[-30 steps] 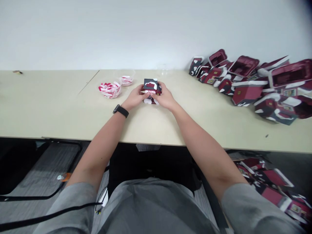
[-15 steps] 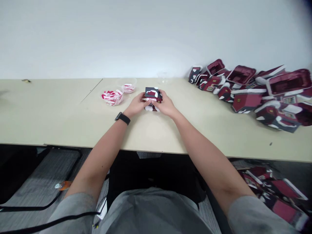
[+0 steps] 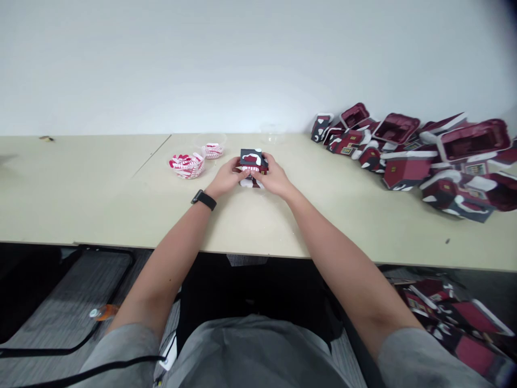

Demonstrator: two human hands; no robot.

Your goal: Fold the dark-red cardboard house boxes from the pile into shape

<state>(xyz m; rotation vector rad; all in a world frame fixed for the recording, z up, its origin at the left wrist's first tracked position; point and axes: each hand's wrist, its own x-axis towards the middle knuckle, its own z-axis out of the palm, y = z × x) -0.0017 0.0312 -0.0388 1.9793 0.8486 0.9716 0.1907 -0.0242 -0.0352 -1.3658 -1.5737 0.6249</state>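
Observation:
A small model house, dark red with a dark grey roof and white snow patches, stands on the table between my hands. My left hand is closed on its left side and my right hand on its right. Both thumbs press at its front, near a row of red-and-white pieces under the roof edge. To the left are a clear bowl of red-and-white striped pieces and a second clear container with similar pieces.
A heap of similar model houses covers the table's right side. More houses lie below the table's right edge. A faint clear container stands by the wall. A bottle with orange liquid and a black cable are at lower left.
The whole view has shifted slightly, with the table and things lower in the picture. Both hands keep the same hold on the model house.

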